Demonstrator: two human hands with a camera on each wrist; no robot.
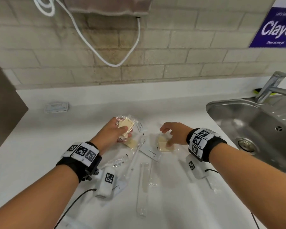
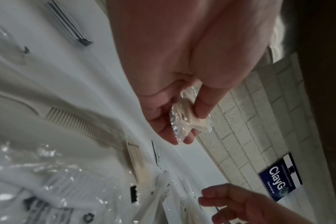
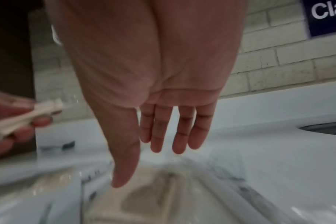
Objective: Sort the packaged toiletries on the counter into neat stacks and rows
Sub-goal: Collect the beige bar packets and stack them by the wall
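Observation:
My left hand (image 1: 122, 133) is raised a little over the white counter (image 1: 56, 146) and grips a small stack of cream soap bars (image 1: 126, 127) in clear wrappers; in the left wrist view thumb and fingers pinch the soap bars (image 2: 197, 122). My right hand (image 1: 165, 137) hovers open over another wrapped cream soap bar (image 1: 163, 145) lying on the counter. In the right wrist view its fingers (image 3: 179, 136) are straight, with the thumb tip close above that soap bar (image 3: 153, 195). Whether the thumb touches it is unclear.
Between my hands lie a toothpaste sachet (image 1: 151, 152), a wrapped toothbrush (image 1: 135, 157), a packaged comb (image 1: 143, 184) and other clear packets. A stack of flat packets (image 1: 56, 106) sits at the back left. A steel sink (image 1: 234, 106) with a tap (image 1: 271, 86) is on the right.

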